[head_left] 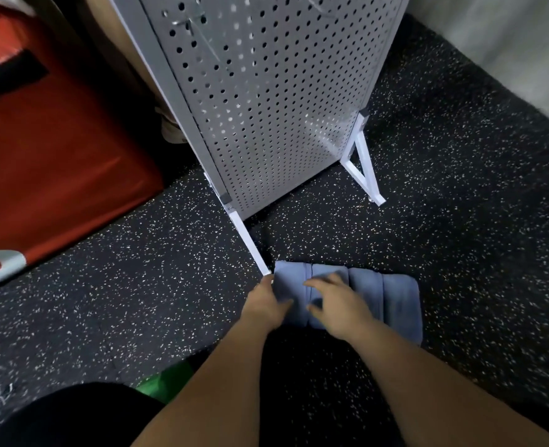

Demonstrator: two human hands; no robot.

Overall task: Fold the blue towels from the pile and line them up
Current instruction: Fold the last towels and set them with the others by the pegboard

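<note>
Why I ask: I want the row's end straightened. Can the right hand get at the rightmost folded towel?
Probably yes. The right hand lies on the row of blue towels, and the rightmost folded towel sits just to its right on the speckled floor, uncovered, with nothing between them.

Blue towels (382, 301); white-speckled black floor (137, 301)

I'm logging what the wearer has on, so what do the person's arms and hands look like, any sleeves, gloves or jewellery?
The left hand and right hand are bare: no gloves, rings, watch or bands show. The left forearm and right forearm are uncovered as far up as the frame reaches, so no sleeves are visible.
</note>
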